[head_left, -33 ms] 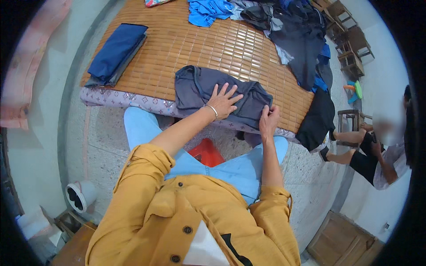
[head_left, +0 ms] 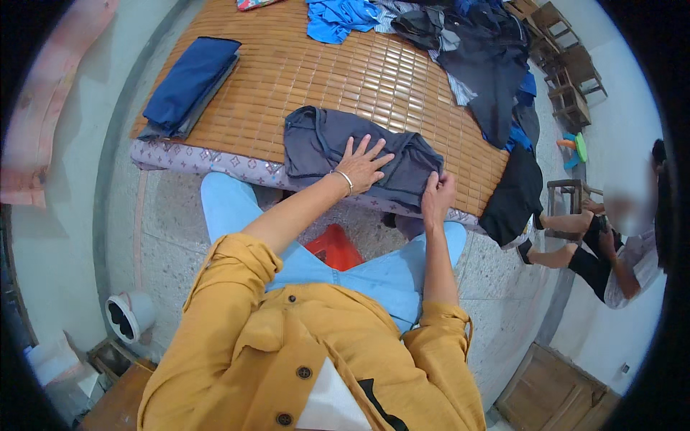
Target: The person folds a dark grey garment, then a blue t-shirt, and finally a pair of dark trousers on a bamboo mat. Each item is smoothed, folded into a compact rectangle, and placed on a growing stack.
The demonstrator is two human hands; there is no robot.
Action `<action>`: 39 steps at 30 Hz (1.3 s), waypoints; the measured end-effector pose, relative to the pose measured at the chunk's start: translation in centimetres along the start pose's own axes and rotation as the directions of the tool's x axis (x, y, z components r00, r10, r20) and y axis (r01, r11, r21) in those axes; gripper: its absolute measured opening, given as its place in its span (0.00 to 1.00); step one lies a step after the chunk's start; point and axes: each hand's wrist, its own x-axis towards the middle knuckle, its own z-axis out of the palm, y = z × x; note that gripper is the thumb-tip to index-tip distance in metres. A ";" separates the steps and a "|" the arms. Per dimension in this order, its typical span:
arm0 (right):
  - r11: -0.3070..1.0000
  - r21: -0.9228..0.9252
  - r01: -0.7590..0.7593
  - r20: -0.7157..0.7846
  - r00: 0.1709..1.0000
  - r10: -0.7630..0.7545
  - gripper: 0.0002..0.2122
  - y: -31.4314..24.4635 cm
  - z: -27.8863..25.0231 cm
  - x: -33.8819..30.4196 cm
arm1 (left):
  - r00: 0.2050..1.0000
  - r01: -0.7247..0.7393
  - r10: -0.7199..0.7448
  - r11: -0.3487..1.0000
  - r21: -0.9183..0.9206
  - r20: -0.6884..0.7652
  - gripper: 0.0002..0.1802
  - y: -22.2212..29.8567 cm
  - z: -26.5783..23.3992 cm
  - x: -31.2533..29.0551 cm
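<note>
A dark grey folded garment [head_left: 316, 144] lies near the front edge of a bamboo mat [head_left: 287, 68], partly over the patterned edge cloth. My left hand [head_left: 365, 162], with a bracelet at the wrist, rests flat on the middle of it, fingers spread. At the garment's right end, my right hand [head_left: 438, 194] pinches the edge between thumb and fingers. A folded stack, navy cloth [head_left: 190, 82] over grey, sits apart at the far left of the mat.
Loose dark clothes [head_left: 489, 72] are heaped at the far right, beside a bright blue cloth [head_left: 341, 20]. A black garment [head_left: 514, 190] hangs over the right edge. A seated person [head_left: 611, 262] is to the right. A red plastic object [head_left: 334, 248] shows between my legs.
My right hand has shifted very slightly to the right, and the garment's right edge with it. The left hand stays in place.
</note>
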 end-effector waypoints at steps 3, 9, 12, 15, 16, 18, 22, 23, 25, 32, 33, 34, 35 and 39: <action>0.984 0.179 -0.011 0.017 1.000 0.008 0.09 -0.7 0.3 0.0 | 0.998 -0.055 0.054 0.998 -0.021 -0.039 0.28 -0.8 1.0 0.3; 0.965 0.258 0.057 0.198 0.974 -0.110 0.08 -7.5 2.0 -1.1 | 0.957 0.005 -0.290 0.067 -0.998 -0.014 0.34 -0.5 1.0 -0.6; 0.940 0.338 0.042 0.339 0.927 -0.163 0.09 -8.4 5.2 -1.9 | 0.914 -0.011 -0.366 -0.451 -0.892 0.174 0.41 -0.4 0.2 -0.8; 0.909 0.260 -0.325 0.597 0.794 0.114 0.08 -8.6 6.7 -2.3 | 0.913 -0.060 -0.344 -0.647 -0.760 0.220 0.41 -2.0 -0.2 -1.9; 0.939 0.304 -0.161 0.495 0.869 -0.012 0.07 -7.7 7.4 -2.0 | 0.901 -0.036 -0.370 -0.586 -0.809 0.228 0.40 -2.0 -0.2 -2.1; 0.927 0.331 0.176 0.280 0.920 -0.275 0.06 -8.2 7.7 -2.1 | 0.868 0.017 -0.433 -0.461 -0.887 0.242 0.39 -1.1 -1.7 -3.4; 0.667 -0.072 0.741 0.315 0.652 -0.690 0.10 -6.7 6.7 0.4 | 0.730 -0.143 -0.287 0.823 -0.550 -0.620 0.38 0.5 -0.9 -4.2; 0.625 -0.197 0.755 0.473 0.632 -0.614 0.18 -5.1 6.9 0.9 | 0.725 -0.193 -0.192 0.866 -0.462 -0.661 0.36 1.3 -1.7 -4.6; 0.523 -0.317 0.791 0.525 0.606 -0.598 0.20 -2.6 7.8 1.0 | 0.800 -0.293 0.049 0.901 -0.319 -0.599 0.33 2.1 -1.6 -4.9; 0.539 -0.281 0.794 0.588 0.586 -0.557 0.21 -2.4 7.2 1.7 | 0.911 -0.179 0.066 0.952 -0.247 -0.406 0.28 0.1 2.0 -4.9; 0.552 -0.263 0.791 0.612 0.579 -0.539 0.20 -2.9 6.4 2.1 | 0.900 -0.226 0.115 0.948 -0.223 -0.420 0.22 -0.8 1.9 -4.7; 0.564 -0.245 0.788 0.635 0.570 -0.521 0.20 -3.6 5.7 2.3 | 0.898 -0.255 0.162 0.949 -0.185 -0.409 0.20 -1.6 1.9 -4.7; 0.538 -0.300 0.788 0.635 0.586 -0.504 0.20 -4.5 5.2 2.0 | 0.894 -0.284 0.208 0.948 -0.143 -0.398 0.19 -2.5 1.8 -4.6; 0.608 -0.388 0.693 0.665 0.667 -0.336 0.22 -5.8 4.0 -0.1 | 0.909 -0.281 0.273 0.959 0.021 -0.314 0.12 -6.1 0.2 -4.9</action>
